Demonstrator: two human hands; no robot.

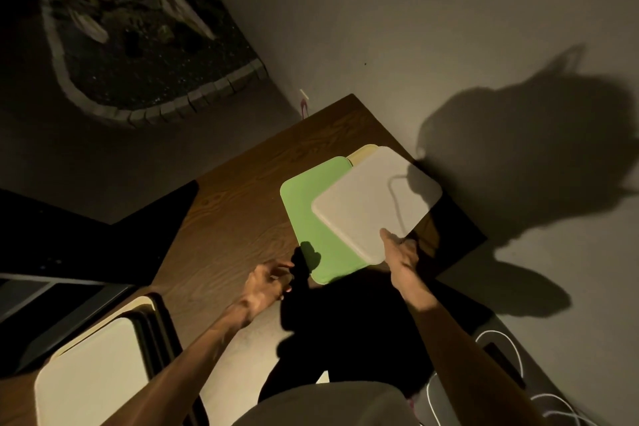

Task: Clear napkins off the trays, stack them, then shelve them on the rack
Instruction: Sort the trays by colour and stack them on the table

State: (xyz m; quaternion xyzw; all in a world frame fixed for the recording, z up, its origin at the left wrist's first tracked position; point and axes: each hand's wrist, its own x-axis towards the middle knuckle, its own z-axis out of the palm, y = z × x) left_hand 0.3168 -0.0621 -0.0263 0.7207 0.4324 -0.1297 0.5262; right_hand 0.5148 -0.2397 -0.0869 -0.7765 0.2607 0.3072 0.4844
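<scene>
The right hand [397, 251] grips the near corner of a white tray [377, 199], thumb on its upper face and fingers curled beneath. The tray is tilted, partly covering a green tray [311, 214] that lies flat on the brown wood-grain desk [238, 204]. A cream tray [363, 150] shows only as a strip at the far edge, under the other two. The left hand [268, 282] is above the desk just beside the near left corner of the green tray; its fingers are loosely curled and hold nothing. At lower left, a second stack of trays [93, 373], pale on top with dark ones below, stands well apart from the first group. White cables [511, 356] lie at lower right. Strong shadows fall across the wall [449, 28].
</scene>
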